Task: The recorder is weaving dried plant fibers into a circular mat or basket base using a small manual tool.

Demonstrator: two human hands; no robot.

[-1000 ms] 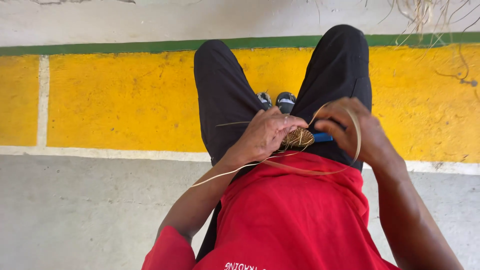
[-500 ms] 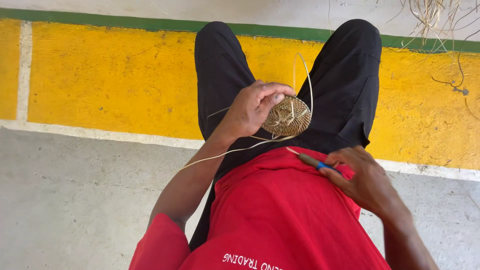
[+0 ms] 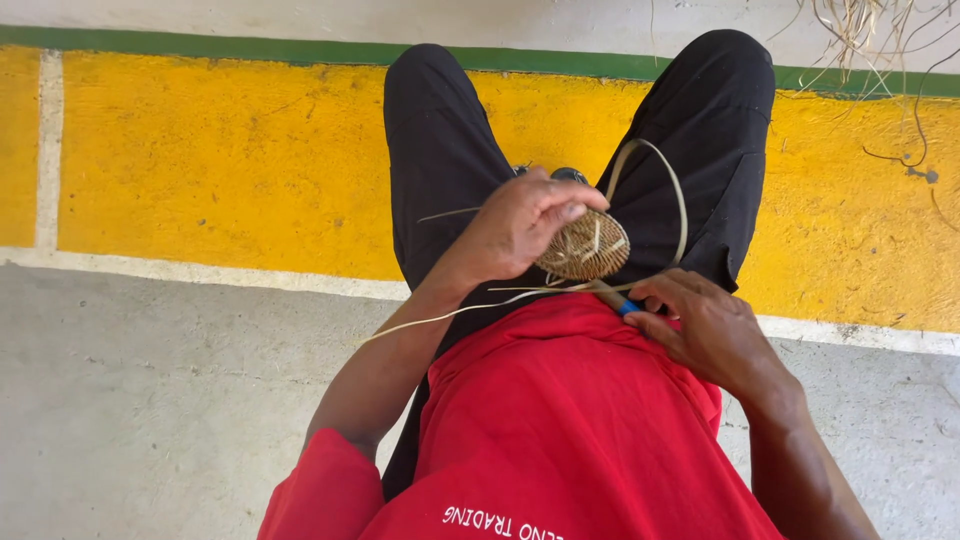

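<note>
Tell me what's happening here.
A seated person in a red shirt is working a small coiled woven disc. The left hand grips the disc over the lap, while the right hand holds a blue-handled tool at its lower edge. A pale fibre strip loops from the disc; another strand trails left.

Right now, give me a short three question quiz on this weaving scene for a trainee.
1. True or false: the left hand holds the round woven disc.
2. What does the right hand hold? A) scissors B) a blue-handled tool C) a cup
3. Fill in: a pale strand loops ___ the disc, in front of the black trousers.

Key: 1 true; 2 B; 3 above.
</note>
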